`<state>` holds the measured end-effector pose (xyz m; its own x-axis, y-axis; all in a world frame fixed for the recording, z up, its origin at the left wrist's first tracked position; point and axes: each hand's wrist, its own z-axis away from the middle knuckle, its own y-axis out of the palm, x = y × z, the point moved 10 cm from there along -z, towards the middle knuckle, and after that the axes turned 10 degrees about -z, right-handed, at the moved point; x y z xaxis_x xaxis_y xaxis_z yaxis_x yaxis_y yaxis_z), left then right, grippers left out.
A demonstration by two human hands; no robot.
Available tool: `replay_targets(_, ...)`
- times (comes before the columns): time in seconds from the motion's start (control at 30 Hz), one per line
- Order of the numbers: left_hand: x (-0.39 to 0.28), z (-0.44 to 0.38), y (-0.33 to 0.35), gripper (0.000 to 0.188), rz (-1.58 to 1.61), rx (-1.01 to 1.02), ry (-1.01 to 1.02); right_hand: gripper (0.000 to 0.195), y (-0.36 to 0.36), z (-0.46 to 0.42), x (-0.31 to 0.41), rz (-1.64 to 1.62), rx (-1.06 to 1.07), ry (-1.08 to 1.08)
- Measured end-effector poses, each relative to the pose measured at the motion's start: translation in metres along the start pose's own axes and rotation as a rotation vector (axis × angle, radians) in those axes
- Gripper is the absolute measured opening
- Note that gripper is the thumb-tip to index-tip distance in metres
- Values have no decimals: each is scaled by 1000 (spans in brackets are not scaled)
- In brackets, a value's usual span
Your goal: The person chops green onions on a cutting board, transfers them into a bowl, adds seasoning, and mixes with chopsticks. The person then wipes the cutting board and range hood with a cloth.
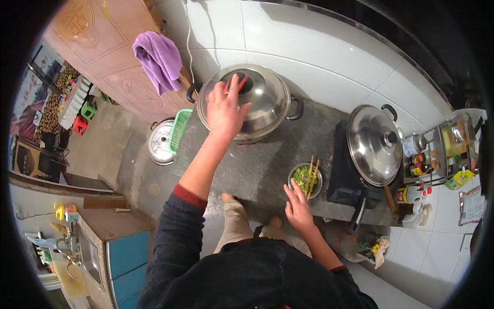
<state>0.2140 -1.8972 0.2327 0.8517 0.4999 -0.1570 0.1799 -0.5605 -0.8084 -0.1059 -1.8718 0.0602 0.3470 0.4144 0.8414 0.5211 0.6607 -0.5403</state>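
Note:
My left hand (225,114) reaches over the domed steel lid (266,104) of a large two-handled pot. Its fingers are spread at the black and red lid knob (245,83); whether they touch it I cannot tell. The lid sits on the pot, hiding what is inside. Near the counter's front edge, my right hand (299,210) is held with fingers apart beside a small metal bowl (320,185). Chopped green vegetables (300,177) fill the bowl, and a pair of wooden chopsticks (313,174) leans across it. The right hand does not grip the chopsticks.
On the right, a lidded wok (372,150) stands on a black stove (337,170), its handle jutting forward. A rack of seasonings (424,162) is beyond it. A green plastic basket (180,131) and another lid (160,143) lie left. A purple towel (160,63) hangs by the door.

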Motion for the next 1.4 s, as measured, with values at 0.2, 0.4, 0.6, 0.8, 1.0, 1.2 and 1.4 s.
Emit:
replay_targets(0.2,1,-47,76,79,-196,259,94,49,-6,-46,27,34,-160,-46)
replay_targets(0.4,24,-71,64,51,-3,225,90,46,-11,-81,50,3,-270,-73)
replay_targets(0.6,159,-94,7,41,401,408,-301,45,-39,-107,43,-30,-322,-72)
replay_targets(0.8,297,-11,60,34,1483,220,-817,48,-69,-167,-57,-530,-496,99)
replay_targets(1.0,307,44,128,29,1905,126,-833,50,-64,-252,-65,-851,-558,343)
replay_targets(1.2,240,33,175,19,2451,281,-1208,43,-84,-274,-90,-1123,-624,331)
replay_targets(1.4,233,34,168,15,2525,338,-1049,28,-69,-245,-80,-1253,-626,385)
